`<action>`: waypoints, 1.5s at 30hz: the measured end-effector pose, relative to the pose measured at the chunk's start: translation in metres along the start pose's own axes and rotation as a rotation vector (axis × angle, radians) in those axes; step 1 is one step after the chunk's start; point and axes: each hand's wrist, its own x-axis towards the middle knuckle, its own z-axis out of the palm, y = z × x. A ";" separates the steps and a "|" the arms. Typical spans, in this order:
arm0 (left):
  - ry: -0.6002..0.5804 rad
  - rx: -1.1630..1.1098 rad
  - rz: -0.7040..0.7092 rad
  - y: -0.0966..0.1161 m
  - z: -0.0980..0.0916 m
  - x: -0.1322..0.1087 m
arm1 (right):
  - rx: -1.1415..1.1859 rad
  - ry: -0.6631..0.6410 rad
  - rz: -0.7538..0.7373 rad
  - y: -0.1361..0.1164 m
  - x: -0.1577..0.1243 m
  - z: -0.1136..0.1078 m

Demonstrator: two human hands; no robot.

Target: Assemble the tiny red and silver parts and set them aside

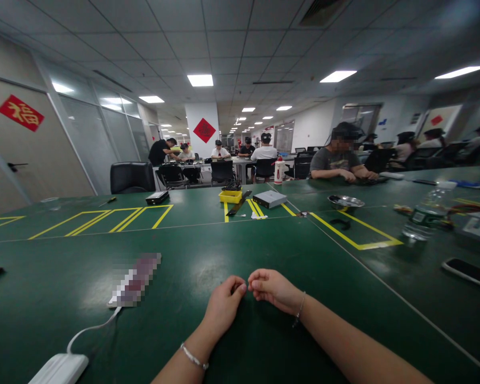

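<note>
My left hand (224,303) is on the green table (176,288) with its fingers curled in and the thumb against them. My right hand (275,289) faces it with loosely curled, closed fingers. Only a narrow gap separates the fingertips of the two hands. Nothing shows in either one. A silver bangle (194,357) circles the left wrist, and a thin bracelet (300,309) hangs on the right wrist. Left of my hands lies a phone (134,282) with a blurred screen, joined by a white cable (90,330) to a white block (60,369).
Yellow tape outlines (360,246) mark the table. Beyond my hands are a yellow box (230,197) with dark cables, a grey metal case (269,199) and a metal bowl (346,202). A water bottle (429,213) and a dark phone (472,273) are at right. A co-worker (340,154) sits across.
</note>
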 end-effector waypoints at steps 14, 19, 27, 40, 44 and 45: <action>0.027 -0.002 -0.008 -0.004 0.003 0.002 | -0.020 0.042 -0.009 0.002 0.001 0.002; 0.019 0.009 -0.028 -0.001 0.002 0.001 | -0.033 0.042 -0.026 0.004 0.003 0.001; 0.043 0.000 -0.043 0.001 0.002 0.001 | -0.023 0.010 0.004 -0.001 0.000 0.003; 0.064 0.020 -0.016 -0.001 0.002 0.002 | 0.002 0.035 -0.010 0.001 0.002 0.003; 0.055 0.005 -0.042 0.001 0.001 0.001 | 0.014 0.018 0.017 0.001 0.001 -0.001; 0.057 0.006 -0.044 0.000 0.001 0.001 | 0.014 0.016 0.021 0.001 0.001 -0.001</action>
